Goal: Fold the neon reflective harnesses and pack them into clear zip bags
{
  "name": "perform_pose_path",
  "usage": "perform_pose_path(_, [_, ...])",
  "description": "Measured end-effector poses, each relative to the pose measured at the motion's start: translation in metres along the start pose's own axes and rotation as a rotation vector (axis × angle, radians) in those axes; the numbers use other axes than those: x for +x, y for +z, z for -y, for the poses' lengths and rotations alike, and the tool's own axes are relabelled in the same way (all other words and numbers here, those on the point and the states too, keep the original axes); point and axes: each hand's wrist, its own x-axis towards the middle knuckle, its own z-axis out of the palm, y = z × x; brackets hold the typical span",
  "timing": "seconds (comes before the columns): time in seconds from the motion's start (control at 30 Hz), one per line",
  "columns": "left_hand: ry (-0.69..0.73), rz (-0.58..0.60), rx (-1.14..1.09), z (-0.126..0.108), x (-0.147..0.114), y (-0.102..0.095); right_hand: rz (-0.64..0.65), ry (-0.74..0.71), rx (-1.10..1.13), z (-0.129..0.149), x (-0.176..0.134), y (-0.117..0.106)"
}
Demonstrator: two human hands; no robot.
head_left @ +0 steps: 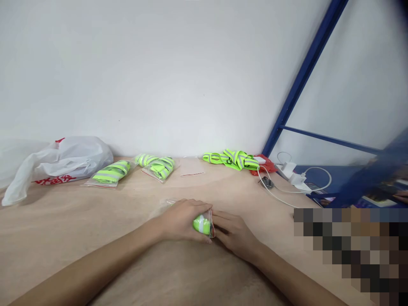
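A small clear zip bag (206,229) with a folded neon-yellow reflective strap (200,223) in it lies on the wooden surface in front of me. My left hand (181,220) is wrapped over the bag from the left, with its thumb along the near side and its fingers along the far side. At the bag's right edge, the fingers of my right hand (236,231) are closed together on the plastic. Part of the bag is hidden under my left palm, and some clear plastic shows behind that hand.
Along the wall lie a white plastic carrier bag (79,157), several bagged reflective straps (112,172), a flat clear bag (192,167) and loose reflective straps (239,161). To the right are a red bag (269,163), white chargers (290,171) with cables, and a blue metal frame (295,93).
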Motion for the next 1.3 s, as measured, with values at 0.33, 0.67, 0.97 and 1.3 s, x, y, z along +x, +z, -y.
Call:
perform_pose_path(0.33, [0.071, 0.079, 0.124, -0.014, -0.005, -0.003, -0.070, -0.155, -0.074, 0.005, -0.001, 0.010])
perform_pose_path(0.67, [0.001, 0.065, 0.186, -0.015, -0.002, 0.010, 0.004, -0.118, -0.106, -0.008, -0.005, 0.018])
perform_pose_path(0.97, [-0.038, 0.032, 0.271, -0.037, 0.000, 0.021, 0.024, -0.151, -0.154, -0.009, -0.007, 0.024])
perform_pose_path(1.3, [0.092, 0.149, -0.031, 0.001, 0.002, 0.008, 0.020, -0.153, -0.029, 0.001, 0.001, 0.008])
